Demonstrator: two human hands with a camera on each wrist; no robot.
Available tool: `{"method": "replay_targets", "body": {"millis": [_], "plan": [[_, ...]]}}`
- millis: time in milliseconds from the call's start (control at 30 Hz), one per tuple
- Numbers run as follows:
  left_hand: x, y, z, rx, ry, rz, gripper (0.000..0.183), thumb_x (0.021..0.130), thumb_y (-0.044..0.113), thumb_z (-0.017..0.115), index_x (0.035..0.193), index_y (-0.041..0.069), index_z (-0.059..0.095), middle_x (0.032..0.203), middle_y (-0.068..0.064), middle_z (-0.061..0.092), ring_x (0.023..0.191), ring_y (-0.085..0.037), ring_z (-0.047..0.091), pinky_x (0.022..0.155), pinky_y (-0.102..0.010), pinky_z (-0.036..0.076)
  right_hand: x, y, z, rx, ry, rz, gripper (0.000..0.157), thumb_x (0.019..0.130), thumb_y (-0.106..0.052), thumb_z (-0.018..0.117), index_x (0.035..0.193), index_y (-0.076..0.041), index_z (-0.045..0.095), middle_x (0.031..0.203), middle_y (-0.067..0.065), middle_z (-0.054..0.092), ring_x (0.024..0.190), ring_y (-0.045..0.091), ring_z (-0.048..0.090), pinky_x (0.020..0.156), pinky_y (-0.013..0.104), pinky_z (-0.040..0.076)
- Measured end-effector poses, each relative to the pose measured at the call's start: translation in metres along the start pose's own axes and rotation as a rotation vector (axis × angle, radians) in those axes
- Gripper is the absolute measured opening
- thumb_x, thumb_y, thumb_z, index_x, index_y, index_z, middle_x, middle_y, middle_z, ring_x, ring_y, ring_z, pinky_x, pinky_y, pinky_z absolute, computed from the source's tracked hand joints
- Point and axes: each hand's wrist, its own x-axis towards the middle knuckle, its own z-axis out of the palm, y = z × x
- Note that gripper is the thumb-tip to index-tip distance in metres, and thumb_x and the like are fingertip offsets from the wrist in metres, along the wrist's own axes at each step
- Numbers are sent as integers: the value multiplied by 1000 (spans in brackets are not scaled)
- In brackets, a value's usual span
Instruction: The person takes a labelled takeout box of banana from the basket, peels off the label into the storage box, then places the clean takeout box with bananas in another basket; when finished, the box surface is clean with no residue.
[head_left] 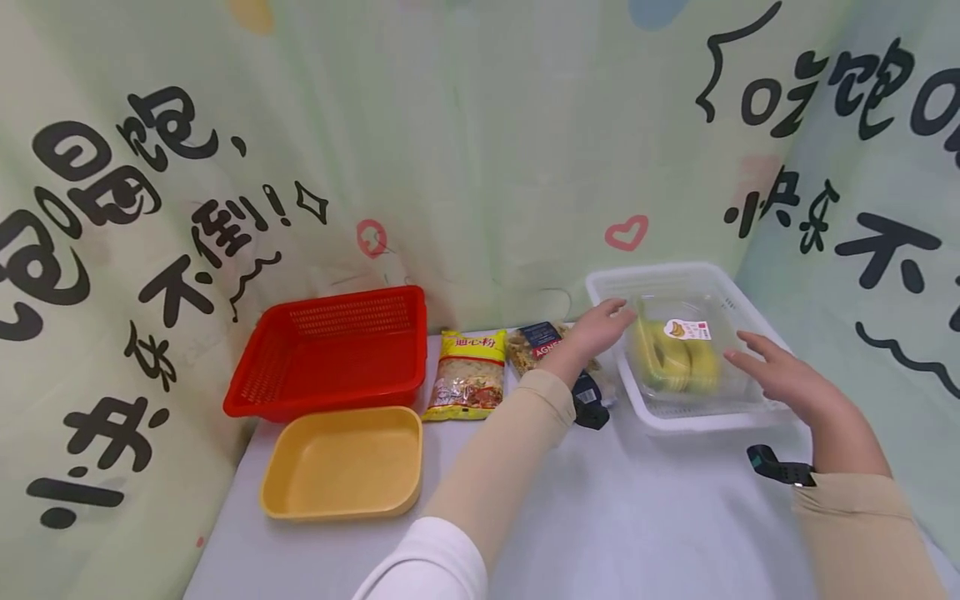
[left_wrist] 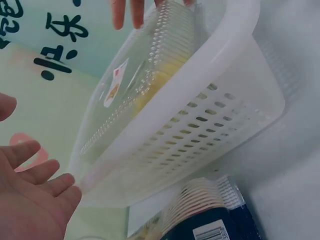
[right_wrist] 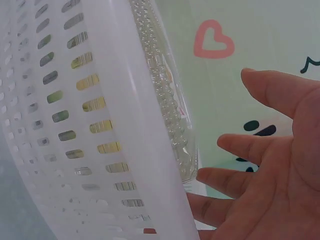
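Observation:
A clear plastic box of bananas (head_left: 686,367) with a white label on its lid sits in the white basket (head_left: 705,423) at the right. My left hand (head_left: 597,332) is at the basket's left side, its fingers spread and holding nothing. Over the right side reaches my right hand (head_left: 791,382), fingers extended and apart from each other. In the right wrist view, the lower fingers of the right hand (right_wrist: 265,165) come right at the basket rim and the box edge. The left wrist view has the left hand's fingertips (left_wrist: 74,192) close to the rim.
Left of the basket lie a dark-labelled bag (head_left: 542,337), partly behind the left arm, and a yellow-topped food packet (head_left: 468,375). Farther left, a red basket (head_left: 330,354) stands behind a shallow yellow tray (head_left: 345,462). A printed curtain (head_left: 480,167) hangs behind the white-covered table (head_left: 637,525).

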Motion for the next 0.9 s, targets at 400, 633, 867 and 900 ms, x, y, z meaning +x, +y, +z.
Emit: {"method": "replay_targets", "body": {"millis": [400,633,867,900], "plan": [[7,12,24,57,16,-49,60,97,58,40,151,31,41,154,12,43,145,-14,38,119,-36,32,16,15,-4,159,-91,5,95,99,-60,38,155,-7,-17,156,40,-5,135,65,15,95,66,47],[10,17,34,206,33,-91,61,99,58,34,153,28,38,157,12,39,146,-14,36,122,-44,26,18,16,-5,207,-137,7,91,100,-56,40,156,-10,-15,155,41,-5,134,65,16,92,59,53],[14,23,45,269,-33,-125,68,100,58,36,158,25,25,161,7,32,147,-18,34,122,-50,24,22,21,-6,285,-158,40,82,103,-50,37,156,-16,-15,156,39,-6,136,63,19,90,55,56],[14,23,47,269,-42,-128,68,100,58,37,158,24,25,161,7,33,147,-18,34,122,-50,24,23,22,-7,300,-160,47,81,103,-49,37,157,-17,-14,157,38,-5,136,62,20,90,54,56]]}}
